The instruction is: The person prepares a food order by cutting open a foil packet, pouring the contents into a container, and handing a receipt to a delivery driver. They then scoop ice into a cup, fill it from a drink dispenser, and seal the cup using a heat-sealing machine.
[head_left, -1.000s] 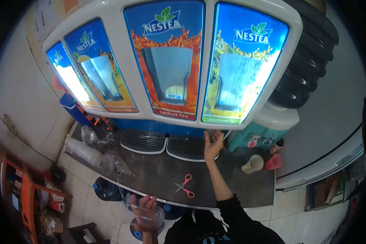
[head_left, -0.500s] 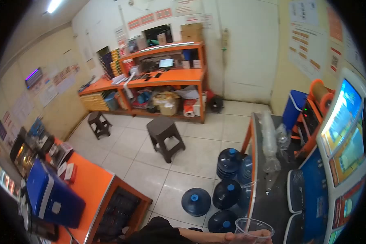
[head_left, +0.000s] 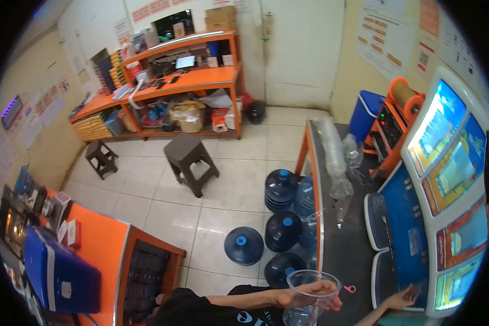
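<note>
A clear plastic cup [head_left: 301, 314] is in my left hand [head_left: 315, 293], at the bottom of the head view, with the fingers wrapped around it below the rim. The cup's lower part runs out of the frame. Further right, my right hand [head_left: 399, 300] is at the front of the drink dispenser [head_left: 439, 244], by the lower edge of its blue panel [head_left: 413, 217]. Its fingers look closed around something small that I cannot make out. Black drip trays [head_left: 383, 280] lie just left of that hand.
A dark counter [head_left: 337, 239] carries a plastic-wrapped stack of cups [head_left: 331, 149], a blue bin [head_left: 365, 114] and an orange machine [head_left: 394, 125]. Several water jugs [head_left: 243, 245] stand on the floor beside it. Stools [head_left: 190, 160], an orange table [head_left: 100, 228] and shelves [head_left: 201, 81] are further left.
The view has turned right and down. My left hand and the cup show more fully, a little higher and further left. My right hand has come into view at the dispenser.
</note>
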`<control>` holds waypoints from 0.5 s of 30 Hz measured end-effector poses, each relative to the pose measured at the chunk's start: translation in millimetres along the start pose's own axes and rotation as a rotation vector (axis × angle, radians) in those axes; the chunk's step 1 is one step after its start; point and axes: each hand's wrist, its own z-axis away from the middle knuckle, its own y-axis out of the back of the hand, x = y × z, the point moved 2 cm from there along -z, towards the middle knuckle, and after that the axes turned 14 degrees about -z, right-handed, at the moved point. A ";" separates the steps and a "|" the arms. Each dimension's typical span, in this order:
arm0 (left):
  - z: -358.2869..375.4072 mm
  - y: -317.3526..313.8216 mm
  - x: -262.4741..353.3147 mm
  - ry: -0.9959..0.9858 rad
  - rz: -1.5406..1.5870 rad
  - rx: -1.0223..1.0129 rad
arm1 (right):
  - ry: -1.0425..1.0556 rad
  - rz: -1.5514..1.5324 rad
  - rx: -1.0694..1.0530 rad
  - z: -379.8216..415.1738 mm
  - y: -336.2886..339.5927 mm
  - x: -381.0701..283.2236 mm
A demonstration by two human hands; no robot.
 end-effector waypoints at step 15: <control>-4.5 -1.8 -1.5 -0.072 0.038 -0.025 | 0.127 -0.209 0.008 3.5 -9.2 20.7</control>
